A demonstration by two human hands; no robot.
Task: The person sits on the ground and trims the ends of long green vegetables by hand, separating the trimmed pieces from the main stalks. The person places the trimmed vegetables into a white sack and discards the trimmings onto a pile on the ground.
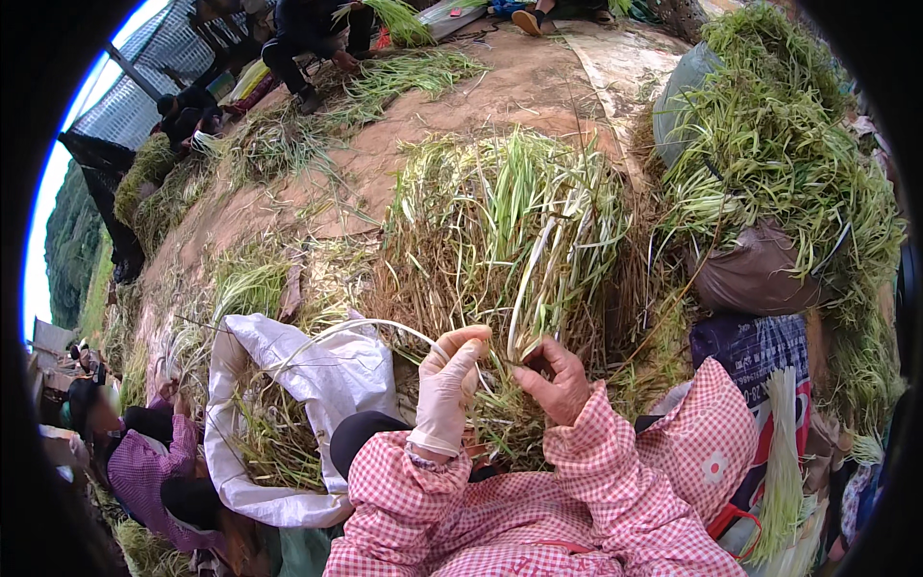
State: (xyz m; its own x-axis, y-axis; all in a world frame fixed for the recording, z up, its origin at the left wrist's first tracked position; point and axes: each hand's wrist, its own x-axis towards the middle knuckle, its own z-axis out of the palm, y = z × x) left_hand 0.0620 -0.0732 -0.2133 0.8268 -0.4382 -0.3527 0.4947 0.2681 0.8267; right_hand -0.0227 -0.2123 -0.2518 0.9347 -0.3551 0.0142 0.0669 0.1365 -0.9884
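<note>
My left hand, in a thin whitish glove, pinches a slender white plant stalk between thumb and fingers. That stalk arcs leftward over the white woven sack. Bare and close beside it, my right hand pinches the lower end of a leafy stalk, with brownish bits at the fingertips. The stalk's upper part overlaps the big heap of green, white and dry brown stalks before me. Exactly how many stems sit in the right fingers is hard to tell. Loose trimmings lie beneath both hands.
At my left, the sack's rolled mouth holds dry leaves. A person in a checked top sits beyond it. Leafy greens pile high at right, above a bundle of pale stalks. Another person bends over greens at the top.
</note>
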